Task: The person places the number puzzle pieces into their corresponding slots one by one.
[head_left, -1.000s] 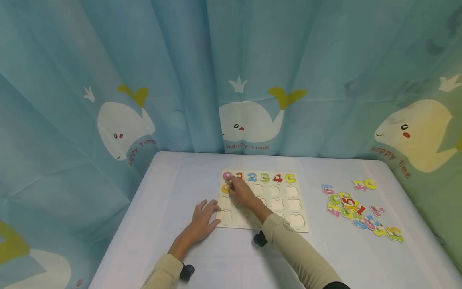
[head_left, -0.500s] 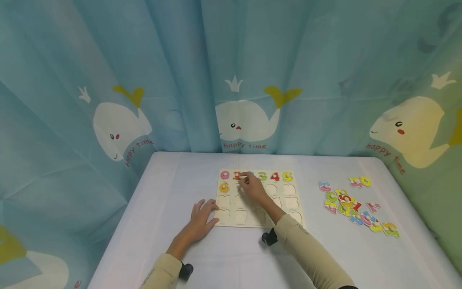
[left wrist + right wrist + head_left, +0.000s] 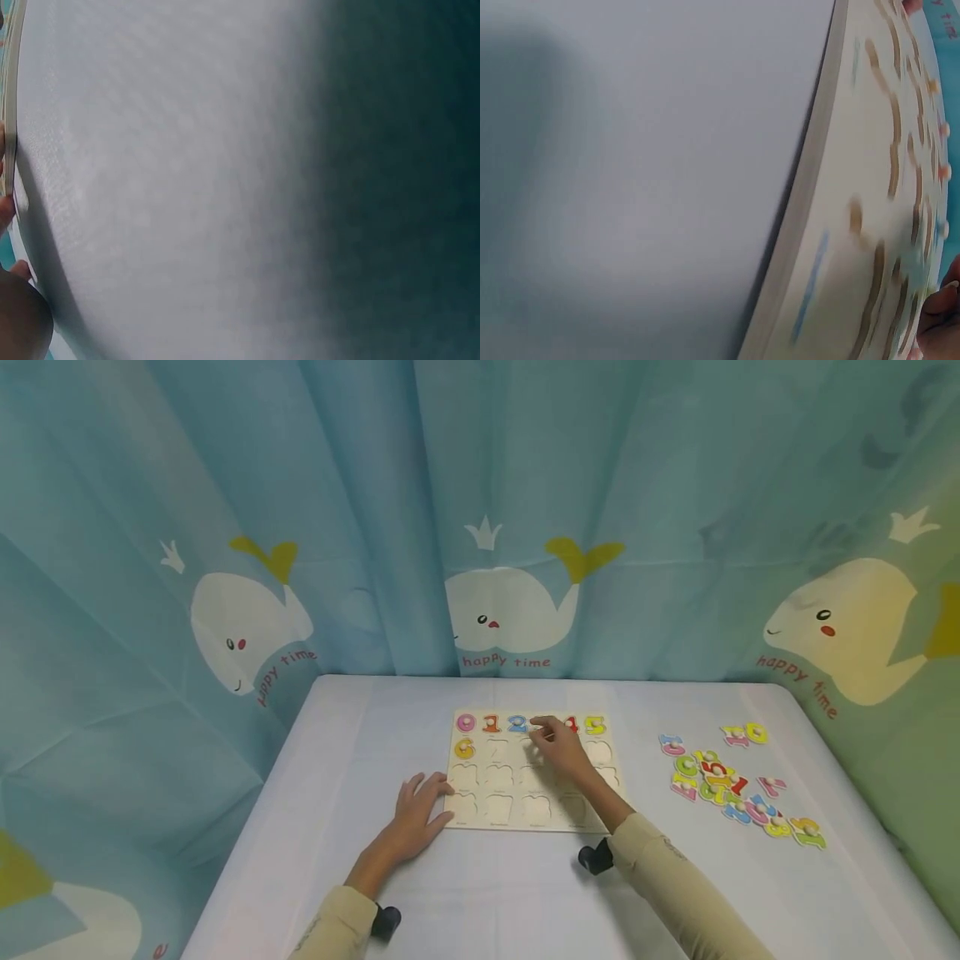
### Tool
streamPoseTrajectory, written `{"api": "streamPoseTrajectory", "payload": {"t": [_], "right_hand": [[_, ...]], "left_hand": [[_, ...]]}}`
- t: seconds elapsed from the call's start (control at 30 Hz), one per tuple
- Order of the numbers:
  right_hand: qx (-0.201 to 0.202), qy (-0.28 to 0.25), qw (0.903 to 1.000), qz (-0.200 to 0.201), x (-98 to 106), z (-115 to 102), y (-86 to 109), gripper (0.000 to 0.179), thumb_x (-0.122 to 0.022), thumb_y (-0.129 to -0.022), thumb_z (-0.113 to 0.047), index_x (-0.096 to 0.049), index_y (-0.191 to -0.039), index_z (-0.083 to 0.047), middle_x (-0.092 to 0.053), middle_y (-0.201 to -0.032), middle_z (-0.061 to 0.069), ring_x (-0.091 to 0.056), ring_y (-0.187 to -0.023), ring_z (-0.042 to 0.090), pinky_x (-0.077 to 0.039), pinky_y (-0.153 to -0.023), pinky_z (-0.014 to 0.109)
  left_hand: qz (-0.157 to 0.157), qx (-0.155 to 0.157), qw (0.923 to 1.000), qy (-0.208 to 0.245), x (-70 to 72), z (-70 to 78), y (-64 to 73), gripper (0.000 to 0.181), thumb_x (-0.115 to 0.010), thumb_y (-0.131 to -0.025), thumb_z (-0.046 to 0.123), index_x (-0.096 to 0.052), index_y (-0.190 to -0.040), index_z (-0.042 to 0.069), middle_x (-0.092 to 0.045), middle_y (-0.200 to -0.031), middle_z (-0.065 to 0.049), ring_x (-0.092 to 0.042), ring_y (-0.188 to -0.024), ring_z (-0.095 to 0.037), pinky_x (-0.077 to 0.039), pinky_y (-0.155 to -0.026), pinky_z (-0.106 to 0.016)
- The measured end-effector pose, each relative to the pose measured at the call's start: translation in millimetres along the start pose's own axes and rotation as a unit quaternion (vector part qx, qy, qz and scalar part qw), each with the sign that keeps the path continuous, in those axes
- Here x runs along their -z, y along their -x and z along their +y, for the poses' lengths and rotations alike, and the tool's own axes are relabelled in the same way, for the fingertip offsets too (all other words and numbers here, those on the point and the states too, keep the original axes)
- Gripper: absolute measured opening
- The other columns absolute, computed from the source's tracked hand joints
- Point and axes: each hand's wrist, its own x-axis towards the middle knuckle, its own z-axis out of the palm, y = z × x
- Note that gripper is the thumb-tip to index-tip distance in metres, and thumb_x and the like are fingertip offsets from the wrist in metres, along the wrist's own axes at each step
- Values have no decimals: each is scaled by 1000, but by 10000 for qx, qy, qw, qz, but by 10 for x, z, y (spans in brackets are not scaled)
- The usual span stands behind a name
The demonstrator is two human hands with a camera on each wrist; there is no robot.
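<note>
A pale number board [image 3: 517, 777] is being displayed flat on a white table [image 3: 375, 718], its left edge being touched by the fingertips of the left hand [image 3: 416, 810], which is being rested palm-down with its fingers loosely spread and nothing grasped. Over the top row, the right hand [image 3: 561, 747] is being held with thumb and fingers bent toward each other; whether anything is being pinched between them cannot be told, as the spot beneath is being covered by the hand itself.

Along that row, a pink 0 [image 3: 466, 722], a red 1 [image 3: 491, 723] and a blue 2 [image 3: 517, 723] are being shown to the left of the right hand, while a red 4 [image 3: 572, 724], partly hidden, and a yellow 5 [image 3: 595, 725] are being seen to its right. Directly below the 0, an orange 6 [image 3: 464, 748] is being held in its slot.

Well apart to the right of the board, a scatter of colorful loose pieces, including a red 5 [image 3: 714, 768] near its middle, is being spread over the tabletop, with some being overlapped by others. Beige sleeves [image 3: 682, 885] are being worn on both arms, and the far side of the table is being backed by a blue curtain [image 3: 360, 527] printed with white whales [image 3: 517, 610].
</note>
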Motion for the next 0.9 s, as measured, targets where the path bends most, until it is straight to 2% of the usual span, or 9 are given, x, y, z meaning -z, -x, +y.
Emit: {"api": "streamPoseTrajectory", "payload": {"t": [0.07, 0.27, 0.47, 0.57, 0.7, 0.9], "right_hand": [[-12, 85, 10000, 40, 75, 39, 17, 32, -56, -94, -18, -57, -124, -5, -60, -97, 9, -60, -90, 25, -49, -72, 35], [-30, 270, 9995, 160, 307, 153, 80, 32, -55, -95, -18, -57, -123, -3, -59, -97, 11, -60, -90, 26, -49, -67, 35], [-165, 357, 9987, 330, 520, 247, 147, 30, -55, -95, -18, -58, -121, -4, -60, -99, 12, -60, -91, 27, -47, -72, 36], [-103, 438, 9981, 429, 620, 285, 183, 31, -55, -95, -17, -57, -122, -1, -61, -98, 15, -60, -91, 30, -48, -76, 39], [-119, 542, 9964, 647, 757, 379, 252, 32, -54, -95, -17, -57, -122, 0, -61, -99, 17, -60, -93, 32, -48, -76, 39], [-471, 617, 9898, 1190, 953, 589, 352, 37, -52, -96, -23, -54, -126, -2, -60, -102, 16, -56, -89, 26, -45, -71, 31]], "left_hand": [[-11, 42, 10000, 12, 8, 10, -1, 28, -62, -90, 17, -54, -115, 9, -43, -136, -15, -24, -131, -44, -9, -104, -64], [-2, 109, 9999, 18, 16, 23, -4, 28, -62, -90, 17, -54, -115, 8, -43, -137, -15, -24, -132, -43, -9, -105, -64], [-17, 152, 9999, -39, -7, 8, -4, 28, -62, -90, 18, -54, -116, 9, -42, -139, -14, -22, -133, -42, -9, -105, -63], [12, 139, 9999, -32, -10, 1, -3, 28, -62, -90, 18, -54, -115, 9, -42, -138, -14, -23, -133, -42, -9, -105, -64], [31, 106, 9999, 25, -3, 8, -3, 28, -62, -90, 17, -54, -115, 9, -43, -137, -15, -23, -132, -43, -9, -105, -64], [18, 100, 9999, 41, -2, 18, 0, 28, -62, -90, 17, -54, -115, 9, -43, -137, -15, -23, -132, -43, -8, -105, -64]]}}
